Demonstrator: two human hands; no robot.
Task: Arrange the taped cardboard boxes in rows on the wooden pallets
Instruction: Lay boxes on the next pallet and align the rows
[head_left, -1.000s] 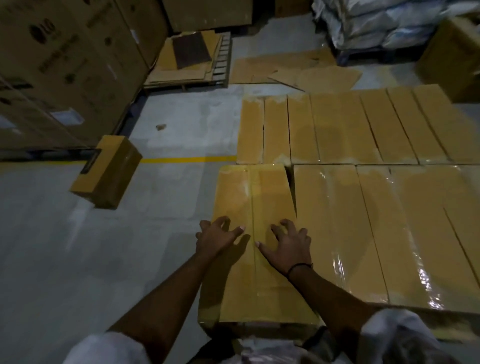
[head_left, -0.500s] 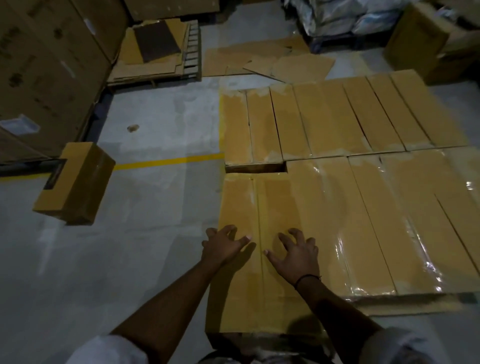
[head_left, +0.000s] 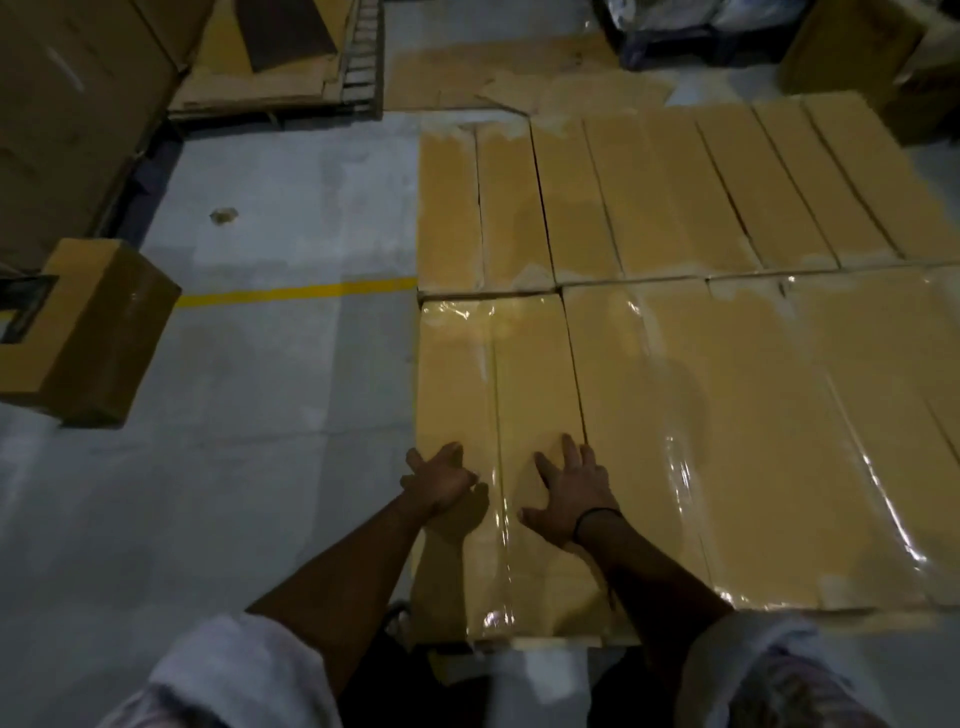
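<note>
Box (head_left: 530, 374) at the near-left corner sits snug against its neighbour (head_left: 727, 441) and the back row (head_left: 649, 197). Left hand (head_left: 440, 480) and right hand (head_left: 571, 499) lie flat on top, fingers spread, gripping nothing. I'm guessing that's to nudge it square with the row.

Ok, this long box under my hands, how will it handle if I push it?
The box lies long and flat, so it should slide rather than tip. Its glossy wrap looks slippery, so the flat left hand and right hand might skid. The top shows no sag under them, so probably stiff.
</note>
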